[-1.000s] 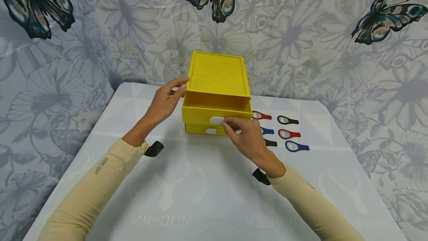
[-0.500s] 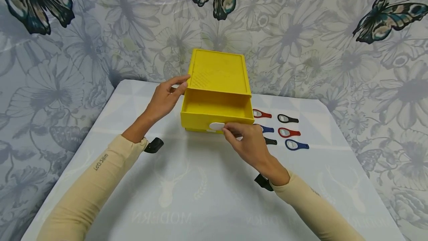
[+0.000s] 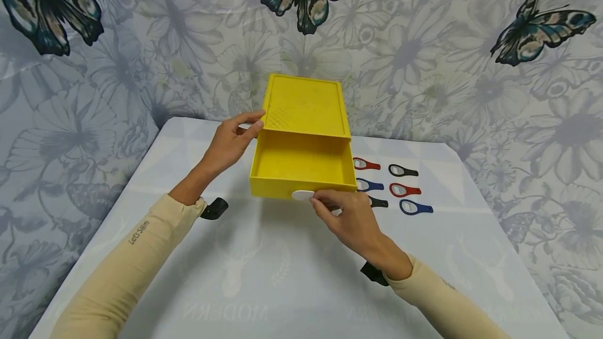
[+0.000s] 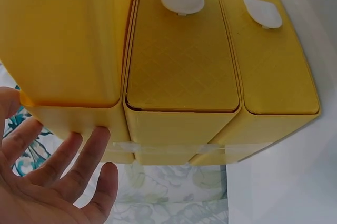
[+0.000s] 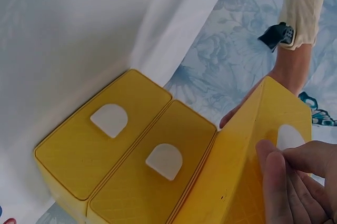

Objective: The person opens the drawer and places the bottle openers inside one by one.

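Yellow 3-drawer unit (image 3: 307,99) sits toward back of counter (image 3: 301,281), boxy w/ crosshatch patch (image 3: 279,117) on top & rounded white tabs (image 5: 164,161); top drawer (image 3: 273,188) juts out. L hand (image 3: 229,140), fingers (image 4: 88,161) spread, touches unit's side; R hand (image 3: 353,219) pinches top drawer's white tab (image 3: 302,195) btwn thumb & fingers.

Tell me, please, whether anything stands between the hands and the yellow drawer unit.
Nothing visible does: the right hand pinches the white tab of the open top drawer, and the left hand touches the side of the yellow unit.
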A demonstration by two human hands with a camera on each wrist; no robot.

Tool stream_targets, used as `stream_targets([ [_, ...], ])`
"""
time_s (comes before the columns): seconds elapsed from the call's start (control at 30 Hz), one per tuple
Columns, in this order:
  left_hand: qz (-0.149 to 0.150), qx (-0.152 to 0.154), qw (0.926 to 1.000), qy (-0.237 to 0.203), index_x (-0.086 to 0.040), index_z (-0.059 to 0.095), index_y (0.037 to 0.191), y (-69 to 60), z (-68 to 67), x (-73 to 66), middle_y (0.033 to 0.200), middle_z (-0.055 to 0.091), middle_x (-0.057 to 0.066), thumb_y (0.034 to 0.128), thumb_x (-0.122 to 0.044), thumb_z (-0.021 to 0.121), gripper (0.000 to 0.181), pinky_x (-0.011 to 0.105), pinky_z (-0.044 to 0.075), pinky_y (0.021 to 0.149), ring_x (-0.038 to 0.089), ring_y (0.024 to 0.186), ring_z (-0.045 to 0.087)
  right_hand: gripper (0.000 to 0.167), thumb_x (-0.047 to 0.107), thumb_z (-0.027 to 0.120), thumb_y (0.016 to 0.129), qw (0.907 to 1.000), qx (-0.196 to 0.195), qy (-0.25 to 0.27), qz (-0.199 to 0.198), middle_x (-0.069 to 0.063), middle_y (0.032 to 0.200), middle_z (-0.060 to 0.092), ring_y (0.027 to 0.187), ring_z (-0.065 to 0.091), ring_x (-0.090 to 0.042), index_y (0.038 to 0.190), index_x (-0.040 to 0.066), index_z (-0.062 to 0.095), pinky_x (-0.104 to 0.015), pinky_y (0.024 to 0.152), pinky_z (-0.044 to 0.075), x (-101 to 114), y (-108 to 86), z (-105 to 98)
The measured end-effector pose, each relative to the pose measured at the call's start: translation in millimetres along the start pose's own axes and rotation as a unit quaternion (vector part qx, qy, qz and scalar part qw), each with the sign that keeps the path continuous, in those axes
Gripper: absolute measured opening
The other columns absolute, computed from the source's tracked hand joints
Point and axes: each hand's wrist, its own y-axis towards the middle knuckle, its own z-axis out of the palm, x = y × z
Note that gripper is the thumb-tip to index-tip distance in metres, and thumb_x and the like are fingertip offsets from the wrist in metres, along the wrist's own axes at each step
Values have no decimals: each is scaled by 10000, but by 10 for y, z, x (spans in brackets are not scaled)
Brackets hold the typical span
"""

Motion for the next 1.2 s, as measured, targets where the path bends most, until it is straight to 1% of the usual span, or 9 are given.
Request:
stream_targets([
  [0.17, 33, -15, 10000, 44, -244, 507, 1481, 14, 18, -10, 1400, 570, 100, 1053, -392, 509, 454, 387, 482, 862, 312, 1125, 653, 99, 127, 785, 877, 9999, -16, -25, -102, 0, 862, 774, 718, 717, -69, 955, 68, 771, -190, 682, 581, 41, -43, -15],
  [0.37, 78, -48, 9999, 79, -236, 506, 1483, 29, 28, 2, 1396, 568, 109, 1059, -377, 501, 447, 371, 462, 831, 321, 1136, 650, 105, 114, 794, 865, 9998, -19, -16, -213, -12, 861, 775, 716, 722, -75, 950, 56, 770, -182, 680, 578, 40, -55, -11],
  [0.63, 81, -45, 10000, 30, -237, 496, 1490, 34, 37, -6, 1408, 559, 116, 1063, -358, 497, 444, 381, 463, 837, 333, 1145, 646, 108, 123, 795, 866, 9998, -43, -6, -199, -10, 862, 775, 739, 729, -75, 951, 61, 768, -179, 682, 578, 37, -70, -17],
  [0.7, 80, -53, 9999, 30, -244, 502, 1485, 34, 39, -2, 1402, 563, 110, 1059, -375, 499, 446, 375, 459, 826, 327, 1142, 647, 99, 108, 793, 866, 9998, -72, 48, -177, -9, 868, 777, 742, 732, -73, 953, 66, 773, -173, 683, 577, 33, -72, -29],
  [0.83, 53, -100, 9999, 121, -256, 503, 1484, 17, 27, 16, 1396, 569, 99, 1055, -417, 489, 459, 355, 451, 765, 315, 1110, 650, 113, 62, 794, 851, 9993, -155, 276, -185, -5, 886, 780, 737, 735, -69, 963, 77, 781, -167, 684, 575, 25, -79, -78],
  [0.97, -49, -155, 9997, 175, -272, 507, 1480, -6, 17, 19, 1391, 573, 77, 1050, -437, 489, 461, 350, 440, 718, 287, 1065, 654, 137, 33, 784, 848, 9982, -205, 529, -169, -4, 899, 780, 760, 743, -81, 973, 90, 785, -187, 686, 584, 36, -86, -146],
  [1.07, -95, -177, 9996, 197, -280, 511, 1476, -7, 18, 9, 1388, 575, 64, 1044, -450, 494, 464, 354, 441, 728, 272, 1060, 654, 131, 31, 774, 855, 9974, -210, 681, -114, -3, 897, 780, 777, 747, -87, 967, 99, 783, -200, 687, 589, 47, -100, -194],
  [1.2, -89, -167, 9994, 278, -273, 503, 1482, 4, 19, 5, 1392, 572, 82, 1043, -453, 496, 475, 356, 445, 738, 286, 1060, 651, 145, 17, 784, 837, 9971, -308, 682, -162, -11, 877, 779, 765, 746, -94, 961, 91, 782, -201, 691, 589, 41, -122, -265],
])
